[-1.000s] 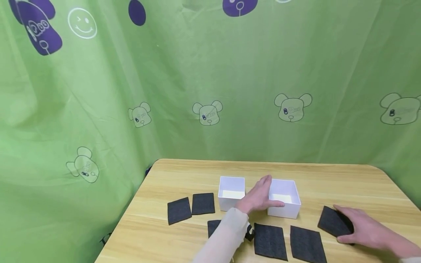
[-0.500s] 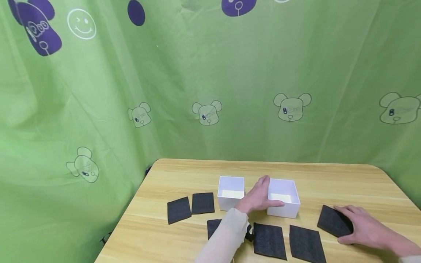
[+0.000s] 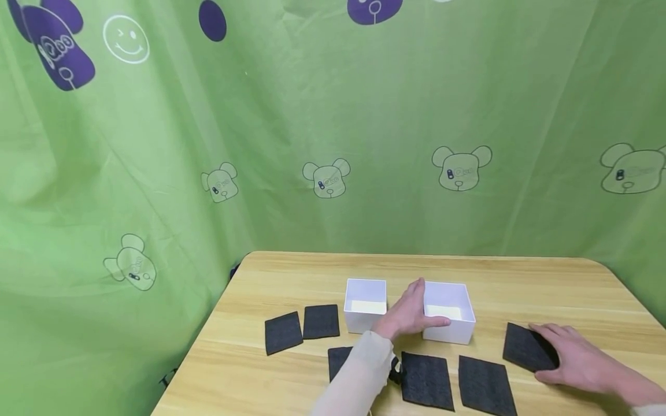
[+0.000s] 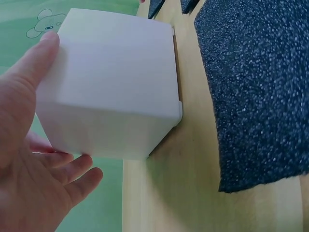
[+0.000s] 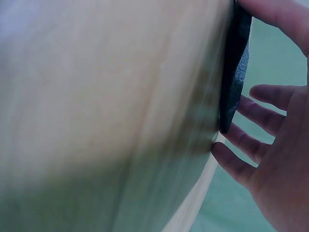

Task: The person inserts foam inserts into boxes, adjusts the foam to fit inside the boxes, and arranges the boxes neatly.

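Observation:
Beside the right-hand white box (image 3: pixel 458 332), my left hand (image 3: pixel 406 315) grips its left front corner, the thumb across the front wall and the fingers along the left side. In the left wrist view the white box (image 4: pixel 111 67) fills the upper left, the thumb at its edge and some fingertips free. At the table's right, my right hand (image 3: pixel 577 361) holds a black square foam pad (image 3: pixel 524 346) between thumb and fingers. The right wrist view shows this foam pad (image 5: pixel 236 67) edge-on, tilted against the fingertips.
A second white box (image 3: pixel 364 320) stands left of the first. Several more black foam pads lie flat on the wooden table (image 3: pixel 312 266), two at the left (image 3: pixel 321 322) and others in front. One is partly hidden by my left sleeve (image 3: pixel 354 375). A green curtain hangs behind.
The foam pad in my right hand has turned slightly, its far corner shifting a little up and away. My left hand and the box stay almost still.

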Demonstrator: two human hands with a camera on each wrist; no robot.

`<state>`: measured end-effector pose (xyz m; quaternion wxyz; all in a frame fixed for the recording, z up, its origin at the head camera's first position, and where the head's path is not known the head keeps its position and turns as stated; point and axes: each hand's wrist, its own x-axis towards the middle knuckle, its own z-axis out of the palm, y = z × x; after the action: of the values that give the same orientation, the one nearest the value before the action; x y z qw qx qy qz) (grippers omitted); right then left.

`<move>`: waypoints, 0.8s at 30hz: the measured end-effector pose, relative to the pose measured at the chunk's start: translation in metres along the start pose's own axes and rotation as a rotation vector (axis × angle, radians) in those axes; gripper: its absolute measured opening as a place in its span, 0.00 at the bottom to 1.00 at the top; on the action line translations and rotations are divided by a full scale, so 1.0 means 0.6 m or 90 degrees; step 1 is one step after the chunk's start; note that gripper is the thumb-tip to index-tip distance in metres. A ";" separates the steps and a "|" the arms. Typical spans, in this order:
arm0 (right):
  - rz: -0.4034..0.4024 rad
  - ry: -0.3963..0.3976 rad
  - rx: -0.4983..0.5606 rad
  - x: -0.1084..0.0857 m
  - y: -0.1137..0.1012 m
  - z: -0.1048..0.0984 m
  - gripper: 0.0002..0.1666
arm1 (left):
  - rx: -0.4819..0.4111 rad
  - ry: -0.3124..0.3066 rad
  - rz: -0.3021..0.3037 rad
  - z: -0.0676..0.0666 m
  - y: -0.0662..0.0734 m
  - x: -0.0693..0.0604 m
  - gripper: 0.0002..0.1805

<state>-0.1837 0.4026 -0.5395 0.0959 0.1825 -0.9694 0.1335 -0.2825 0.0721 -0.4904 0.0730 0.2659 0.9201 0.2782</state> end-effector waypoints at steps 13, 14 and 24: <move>-0.006 0.040 0.014 0.008 -0.010 -0.009 0.58 | -0.024 0.007 0.003 0.005 -0.004 -0.003 0.59; -0.011 0.050 0.016 0.010 -0.011 -0.011 0.58 | -0.025 0.008 0.003 0.005 -0.004 -0.003 0.59; -0.036 0.092 0.036 0.034 -0.022 -0.028 0.58 | -0.022 0.005 0.006 0.005 -0.005 -0.003 0.59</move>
<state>-0.1953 0.3892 -0.5157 0.1644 0.2025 -0.9502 0.1705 -0.2815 0.0705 -0.4943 0.0725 0.2676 0.9143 0.2954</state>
